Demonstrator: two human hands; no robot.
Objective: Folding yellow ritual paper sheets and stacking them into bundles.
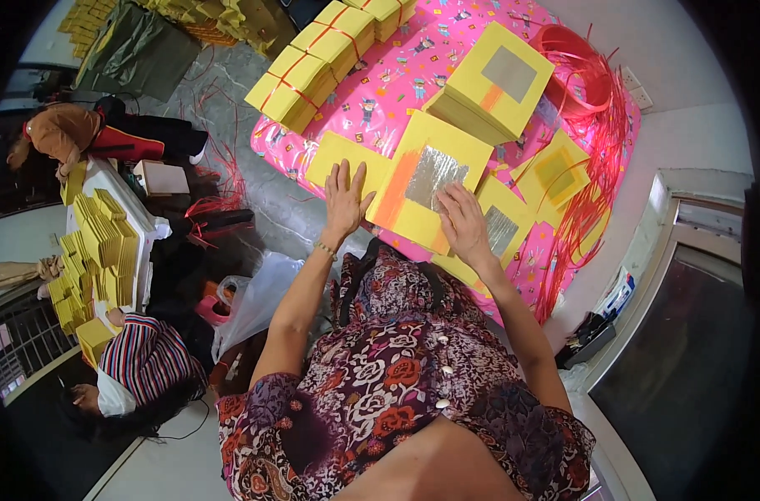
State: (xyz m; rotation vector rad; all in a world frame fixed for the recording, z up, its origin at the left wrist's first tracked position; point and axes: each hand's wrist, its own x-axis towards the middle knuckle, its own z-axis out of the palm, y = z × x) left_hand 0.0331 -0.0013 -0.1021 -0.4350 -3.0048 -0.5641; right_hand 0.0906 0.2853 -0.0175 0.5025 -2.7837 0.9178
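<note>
In front of me on the pink table lies a thick stack of yellow paper sheets (430, 134). Its top sheet bears a silver foil square (434, 177) and an orange stripe. My right hand (465, 221) rests on it with slightly bent fingers, the tips at the foil's right edge. My left hand (345, 200) lies flat with fingers stretched out, over a plain yellow sheet (330, 159) beside the stack's left edge. Another tall stack of foil-faced yellow paper (480, 104) stands behind. Partly under my right hand's side are more foil-faced sheets (499, 219).
Yellow bundles tied with red ribbon (301, 79) sit at the table's far left. Red plastic strips (593, 209) and a red ring (576, 71) lie along the right wall. At left, two people work by a white table (138, 225) with yellow stacks. A plastic bag (259, 292) is near my left arm.
</note>
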